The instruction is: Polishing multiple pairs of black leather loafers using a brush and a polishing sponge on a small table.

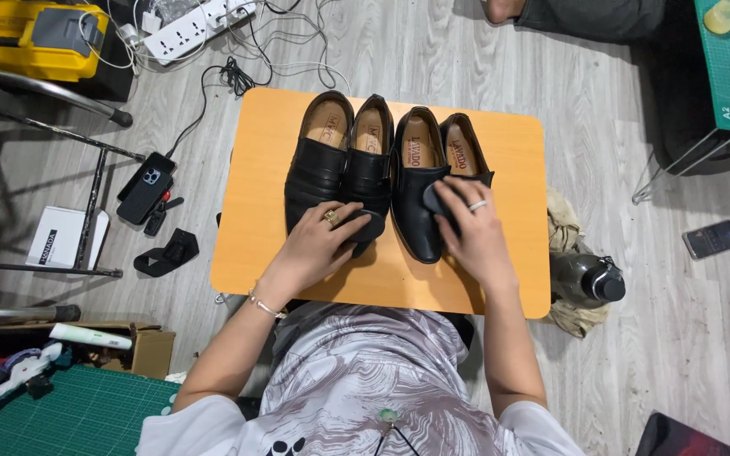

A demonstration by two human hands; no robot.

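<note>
Head view: four black shoes are lined up on the orange table. The left hand is laid with a closed grip over the toe of the second shoe. The right hand is curled around the toe of the fourth shoe, beside the third shoe. The shoes appear to be in the middle of being set in line, so a steady hold on both toes is called for.

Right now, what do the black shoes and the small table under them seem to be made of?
The shoes look like smooth black leather or an imitation: soft sheen, with tan insoles. The table looks like wood board with an orange laminate: flat, even colour, no grain visible. The left hand and the right hand rest on the toes.
</note>
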